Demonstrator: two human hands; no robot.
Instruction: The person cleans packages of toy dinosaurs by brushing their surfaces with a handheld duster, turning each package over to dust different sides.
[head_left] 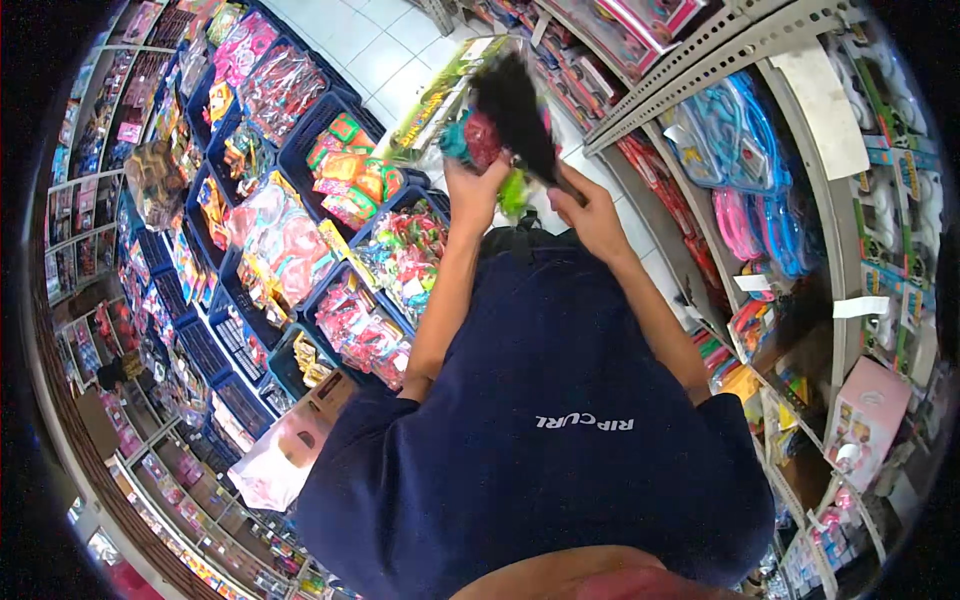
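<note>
My left hand (474, 193) is closed on a clear-wrapped toy pack (433, 110) with a green and yellow printed card. Teal and pink-red pieces show in the pack near my fingers, blurred by motion. My right hand (594, 214) grips the dark handle of a black duster (515, 105). Its fluffy head is smeared and lies across the front of the pack, hiding part of it. Something bright green (513, 192) shows just below, between my two hands.
Blue baskets (362, 243) full of packaged toys stand in rows at left. Metal shelving (690, 85) with hanging packs rises close at right, holding blue plastic goods (725, 130) and a pink box (868, 415). White floor tiles (385, 62) show ahead.
</note>
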